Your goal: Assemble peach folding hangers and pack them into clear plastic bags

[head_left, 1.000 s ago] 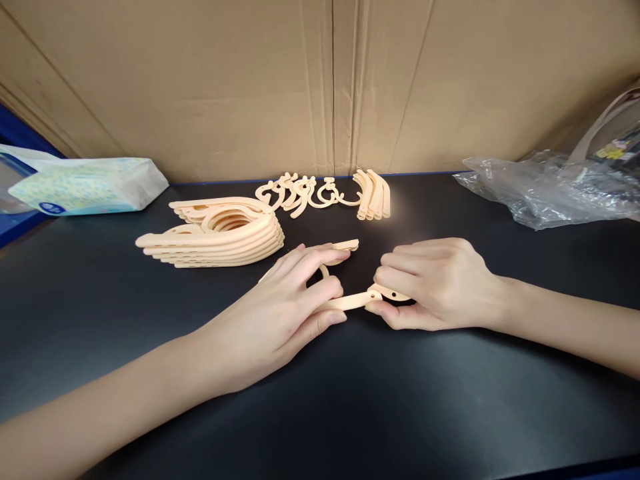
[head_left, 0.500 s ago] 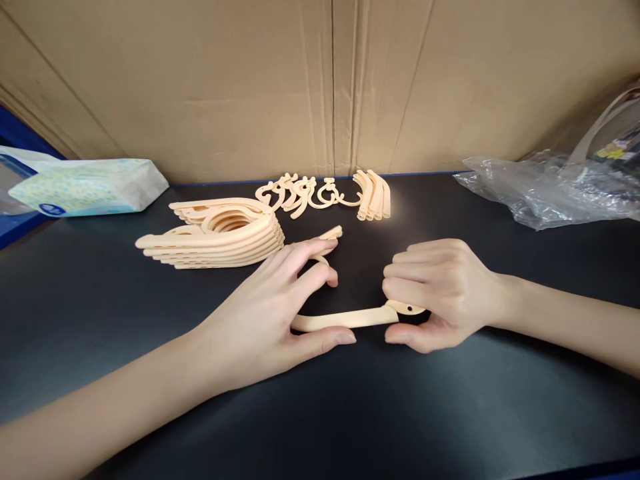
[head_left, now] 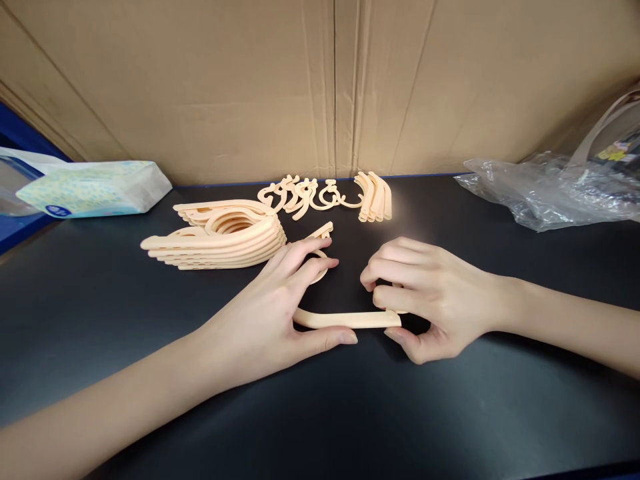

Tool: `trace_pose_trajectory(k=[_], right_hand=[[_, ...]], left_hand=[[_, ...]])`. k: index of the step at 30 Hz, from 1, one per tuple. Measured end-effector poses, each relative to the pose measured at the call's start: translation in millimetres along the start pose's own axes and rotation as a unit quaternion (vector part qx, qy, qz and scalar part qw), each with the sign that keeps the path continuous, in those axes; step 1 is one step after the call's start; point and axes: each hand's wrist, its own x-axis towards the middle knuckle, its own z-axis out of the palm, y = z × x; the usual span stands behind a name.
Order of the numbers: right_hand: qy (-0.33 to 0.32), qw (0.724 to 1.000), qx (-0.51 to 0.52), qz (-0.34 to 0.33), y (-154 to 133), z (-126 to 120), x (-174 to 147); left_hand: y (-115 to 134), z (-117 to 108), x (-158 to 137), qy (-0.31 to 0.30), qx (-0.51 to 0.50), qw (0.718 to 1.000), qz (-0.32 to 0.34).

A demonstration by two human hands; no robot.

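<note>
Fingers spread, a left hand (head_left: pixel 265 313) holds a curved, cream plastic hanger part (head_left: pixel 345 321) above a black tabletop (head_left: pixel 350 413), near centre, as a right hand (head_left: pixel 430 297) grips its right end; stacked cream hanger arms (head_left: pixel 225 248) lie far left.

- Tall brown cardboard wall (head_left: pixel 210 80) at the back, with long lines
- Flat, smooth black tabletop (head_left: pixel 340 420), with soft light shining on it
- Dark blue panel (head_left: pixel 21 137) at the far left

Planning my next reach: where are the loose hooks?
In the head view, the loose hooks lie at the back of the table, near centre, left of the bent bars.
</note>
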Motion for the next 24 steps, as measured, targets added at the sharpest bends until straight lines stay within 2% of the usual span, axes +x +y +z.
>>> trace_pose_trajectory(k=[5, 10, 14, 19, 24], right_hand=[[0.005, 1.0, -0.016, -0.003, 1.2, 0.4, -0.9], [0.028, 0.996, -0.079, -0.006, 0.0, 0.0, -0.6], [0.063, 0.987, -0.144, 0.021, -2.2, 0.1, -3.1], [0.057, 0.974, -0.209, 0.07, -2.3, 2.3, -7.9], [0.047, 0.98, -0.148, 0.123, 0.0, 1.1, -6.4]], left_hand=[[0.5, -0.2, 1.2, 0.002, 0.002, 1.0, -0.003], [1.9, -1.4, 2.8, -0.006, -0.004, 1.0, -0.007], [1.9, -2.2, 1.8, -0.007, -0.01, 1.0, -0.013], [2.1, -3.9, -0.8, -0.012, -0.024, 0.999, -0.026], [4.0, -6.0, 3.2, -0.017, -0.002, 1.0, -0.022]])
